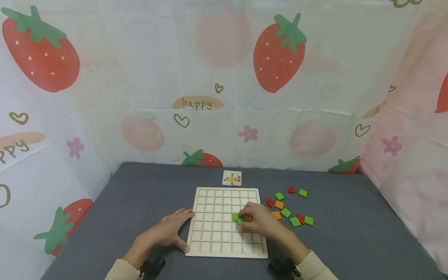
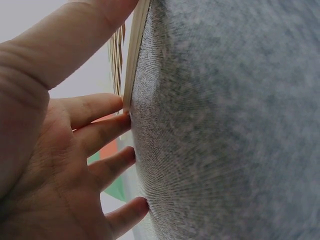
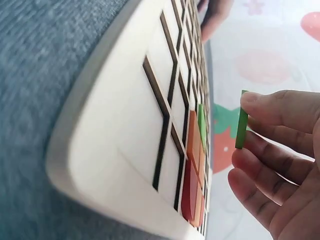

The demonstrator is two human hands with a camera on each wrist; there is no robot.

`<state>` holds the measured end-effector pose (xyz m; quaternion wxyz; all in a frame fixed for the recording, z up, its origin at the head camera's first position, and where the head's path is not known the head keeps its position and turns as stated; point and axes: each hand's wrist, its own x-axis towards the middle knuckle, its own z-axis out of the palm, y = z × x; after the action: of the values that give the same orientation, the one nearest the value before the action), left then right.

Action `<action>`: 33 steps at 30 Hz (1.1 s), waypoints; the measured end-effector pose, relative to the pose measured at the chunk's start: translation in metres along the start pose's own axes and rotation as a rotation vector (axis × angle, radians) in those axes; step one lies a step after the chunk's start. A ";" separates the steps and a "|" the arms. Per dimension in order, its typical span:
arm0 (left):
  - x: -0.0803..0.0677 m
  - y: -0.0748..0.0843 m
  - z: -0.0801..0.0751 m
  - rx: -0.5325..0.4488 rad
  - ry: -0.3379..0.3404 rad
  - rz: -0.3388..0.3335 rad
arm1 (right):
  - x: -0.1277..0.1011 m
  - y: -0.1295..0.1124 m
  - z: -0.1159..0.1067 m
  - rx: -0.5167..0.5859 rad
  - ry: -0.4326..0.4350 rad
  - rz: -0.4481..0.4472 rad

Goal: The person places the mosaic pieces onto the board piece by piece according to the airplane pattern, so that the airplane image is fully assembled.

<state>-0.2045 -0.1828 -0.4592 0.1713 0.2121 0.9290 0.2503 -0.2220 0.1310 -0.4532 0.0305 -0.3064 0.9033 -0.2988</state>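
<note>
Grid board [image 1: 206, 225]: pale wood, crossed by darker grid lines. Held tile [image 3: 241, 122]: plain green. Set in board: green tile [image 1: 235, 217], orange tile [image 1: 246, 228], red piece [image 3: 189, 192]. Loose squares: green [image 1: 286, 212], orange [image 1: 279, 205]; loose quarter-rounds [image 1: 291, 190] red. Pattern card [image 1: 232, 178]: white, gridded, figure in green, orange and red. Tablecloth [image 1: 350, 217]: slate grey, finely mottled close up. Curtain [image 1: 157, 77]: white, pinkish at right; printed red strawberries with green leaves, pink flowers, brown heart outlines, tan ovals lettered "happy". Sleeves [image 1: 122, 271]: cream.
</note>
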 end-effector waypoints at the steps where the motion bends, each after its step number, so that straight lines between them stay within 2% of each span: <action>1: 0.000 0.000 0.000 -0.003 0.001 0.003 | 0.001 0.000 0.001 -0.004 -0.004 0.000; 10: 0.003 -0.003 0.003 0.003 -0.002 -0.026 | 0.008 -0.006 0.012 -0.040 -0.053 -0.018; 18: 0.005 -0.007 0.004 0.003 0.003 -0.009 | 0.011 -0.008 0.017 -0.095 -0.094 0.000; 28: 0.004 -0.004 0.003 0.013 -0.004 -0.015 | 0.012 -0.009 0.018 -0.174 -0.081 -0.037; 33: 0.004 -0.005 0.003 0.008 -0.003 -0.009 | 0.012 -0.008 0.018 -0.168 -0.102 -0.015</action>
<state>-0.2078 -0.1834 -0.4650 0.1729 0.2092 0.9306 0.2456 -0.2230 0.1096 -0.4616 0.0482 -0.3294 0.9201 -0.2064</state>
